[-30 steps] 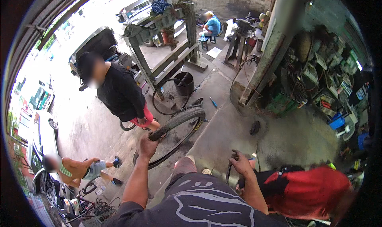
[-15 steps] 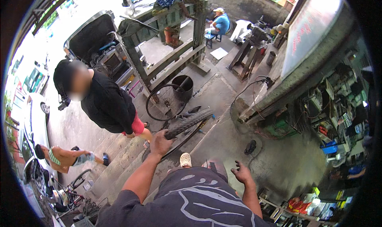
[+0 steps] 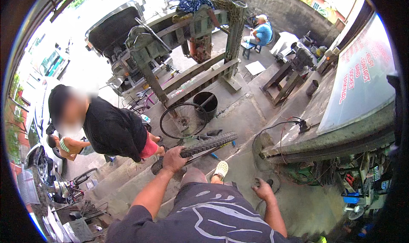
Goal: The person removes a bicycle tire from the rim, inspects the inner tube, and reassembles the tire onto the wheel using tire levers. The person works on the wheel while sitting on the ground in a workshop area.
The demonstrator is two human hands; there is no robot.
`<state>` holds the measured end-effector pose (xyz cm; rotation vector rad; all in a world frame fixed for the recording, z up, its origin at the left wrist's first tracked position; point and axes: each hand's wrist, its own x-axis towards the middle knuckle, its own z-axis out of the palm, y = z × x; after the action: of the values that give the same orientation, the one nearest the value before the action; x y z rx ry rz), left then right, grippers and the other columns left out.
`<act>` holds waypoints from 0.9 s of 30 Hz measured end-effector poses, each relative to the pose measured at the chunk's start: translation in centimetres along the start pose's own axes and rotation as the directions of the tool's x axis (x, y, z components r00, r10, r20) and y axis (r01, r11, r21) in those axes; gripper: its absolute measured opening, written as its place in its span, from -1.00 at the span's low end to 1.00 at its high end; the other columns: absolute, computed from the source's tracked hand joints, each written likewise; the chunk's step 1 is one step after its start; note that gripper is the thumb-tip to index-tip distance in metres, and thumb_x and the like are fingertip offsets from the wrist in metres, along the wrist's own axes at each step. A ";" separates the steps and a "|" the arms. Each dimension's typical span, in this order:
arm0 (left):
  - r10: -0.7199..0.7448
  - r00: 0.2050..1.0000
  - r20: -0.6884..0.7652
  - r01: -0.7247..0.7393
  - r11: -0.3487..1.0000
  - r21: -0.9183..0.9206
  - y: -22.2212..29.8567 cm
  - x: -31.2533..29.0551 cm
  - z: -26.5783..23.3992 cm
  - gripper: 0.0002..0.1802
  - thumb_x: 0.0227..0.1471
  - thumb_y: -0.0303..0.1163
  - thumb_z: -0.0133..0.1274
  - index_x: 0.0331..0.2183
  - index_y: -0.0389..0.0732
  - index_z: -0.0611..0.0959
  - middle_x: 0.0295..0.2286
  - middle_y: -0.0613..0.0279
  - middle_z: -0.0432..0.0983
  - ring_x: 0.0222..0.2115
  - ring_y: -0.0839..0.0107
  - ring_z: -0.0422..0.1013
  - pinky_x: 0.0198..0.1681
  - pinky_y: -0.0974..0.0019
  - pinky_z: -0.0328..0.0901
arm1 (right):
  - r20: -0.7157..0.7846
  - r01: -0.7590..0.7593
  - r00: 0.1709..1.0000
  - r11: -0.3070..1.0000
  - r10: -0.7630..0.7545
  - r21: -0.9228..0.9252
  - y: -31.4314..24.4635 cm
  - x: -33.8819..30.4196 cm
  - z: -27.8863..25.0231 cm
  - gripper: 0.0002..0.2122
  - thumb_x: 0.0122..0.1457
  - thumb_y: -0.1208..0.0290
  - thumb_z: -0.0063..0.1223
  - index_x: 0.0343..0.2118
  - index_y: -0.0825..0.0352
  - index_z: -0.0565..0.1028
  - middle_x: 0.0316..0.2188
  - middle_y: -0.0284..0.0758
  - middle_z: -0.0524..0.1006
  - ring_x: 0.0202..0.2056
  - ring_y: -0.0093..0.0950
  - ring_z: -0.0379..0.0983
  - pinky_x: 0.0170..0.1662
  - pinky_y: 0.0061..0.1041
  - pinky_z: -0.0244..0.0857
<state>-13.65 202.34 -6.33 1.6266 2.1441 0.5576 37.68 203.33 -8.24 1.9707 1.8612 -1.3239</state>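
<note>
In front of me my left hand (image 3: 174,159) is closed round a black bicycle tire (image 3: 211,144) with a knobby tread. The tire is seen nearly edge-on, reaching away to the right from my grip. Whether a rim sits inside it I cannot tell. My right hand (image 3: 263,189) hangs low at my right side, fingers apart and loosely bent, with nothing in it. Beyond the tire, a spoked bicycle wheel (image 3: 184,120) leans by a dark round bucket (image 3: 205,106) and a heavy metal frame (image 3: 200,79).
To my left stands a person in a black shirt (image 3: 115,126), close to concrete steps (image 3: 108,179). Another person in blue (image 3: 263,32) sits far off. A leaning sign panel (image 3: 362,77) and cluttered shelves lie to the right. A bench vise stand (image 3: 287,74) stands farther back.
My view has shifted, and a foot in a pale clog has moved forward to the right. The tire remains in my left hand, now tilted flatter. My right hand stays low.
</note>
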 end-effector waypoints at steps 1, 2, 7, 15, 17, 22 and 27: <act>0.019 1.000 0.011 -0.019 1.000 0.006 0.1 0.8 0.4 -0.32 -0.09 0.00 0.56 0.01 -0.19 0.80 -0.06 -0.02 0.77 0.02 -0.04 0.67 0.15 -0.02 0.51 | -0.007 -0.053 0.999 0.998 0.052 -0.024 0.5 1.4 -1.1 -0.31 0.27 0.21 0.43 0.41 0.35 0.47 0.23 0.05 0.66 0.23 -0.08 0.64 0.29 -0.18 0.50; -0.015 1.000 0.025 0.015 1.000 -0.006 0.6 1.8 0.8 -0.32 -0.10 0.01 0.57 0.00 -0.17 0.80 -0.07 -0.02 0.77 0.01 -0.03 0.67 0.14 -0.01 0.51 | -0.043 -0.072 0.997 0.997 0.071 -0.030 1.7 2.7 -2.0 -0.32 0.27 0.21 0.43 0.41 0.35 0.47 0.21 0.05 0.66 0.22 -0.07 0.64 0.29 -0.18 0.50; -0.029 0.999 -0.033 0.030 0.999 0.019 2.3 6.0 3.0 -0.33 -0.08 0.04 0.56 0.00 -0.15 0.81 -0.07 0.02 0.78 0.00 -0.03 0.67 0.13 -0.02 0.50 | -0.059 -0.178 0.983 0.981 0.174 -0.081 7.6 6.6 -4.0 -0.30 0.27 0.17 0.42 0.42 0.35 0.47 0.18 0.05 0.69 0.22 -0.04 0.64 0.33 -0.16 0.47; -0.013 1.000 -0.010 0.013 1.000 0.009 -2.1 13.8 10.4 -0.34 -0.01 0.06 0.51 0.04 -0.12 0.79 -0.07 0.02 0.77 0.01 -0.04 0.66 0.14 -0.04 0.49 | -0.171 -0.243 0.952 0.967 0.253 0.075 12.5 8.5 -0.5 -0.31 0.20 0.23 0.44 0.38 0.35 0.50 0.21 0.08 0.65 0.25 0.00 0.60 0.36 -0.13 0.44; -0.039 0.999 0.035 0.039 0.999 -0.002 -3.5 16.1 12.3 -0.35 0.00 0.04 0.51 0.04 -0.13 0.80 -0.07 0.01 0.77 0.01 -0.04 0.66 0.14 -0.03 0.49 | -0.172 -0.223 0.957 0.972 0.232 0.070 10.7 10.0 0.3 -0.31 0.19 0.25 0.46 0.38 0.33 0.50 0.21 0.08 0.65 0.25 0.00 0.61 0.34 -0.12 0.46; 0.057 0.998 0.000 -0.057 0.998 -0.020 -9.8 20.5 20.0 -0.39 -0.02 -0.08 0.52 0.03 -0.14 0.80 -0.08 0.01 0.78 0.01 -0.03 0.66 0.14 -0.03 0.50 | -0.291 -0.201 0.925 0.964 0.245 0.171 7.1 18.7 4.7 -0.30 0.21 0.31 0.50 0.42 0.31 0.48 0.22 0.05 0.66 0.24 -0.03 0.62 0.31 -0.14 0.48; 0.153 0.988 -0.013 -0.153 0.988 -0.036 -13.7 19.4 22.2 -0.35 -0.13 -0.15 0.54 0.02 -0.14 0.76 -0.08 0.03 0.76 0.01 -0.01 0.64 0.15 -0.03 0.47 | -0.200 0.119 0.972 0.993 -0.119 -0.011 -3.7 26.4 4.5 -0.33 0.26 0.32 0.40 0.42 0.34 0.45 0.32 0.07 0.56 0.35 0.04 0.49 0.41 -0.11 0.37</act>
<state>-17.81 219.41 -33.66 1.7818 2.0157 0.6487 28.54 221.10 -26.40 2.0925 2.0992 -1.1927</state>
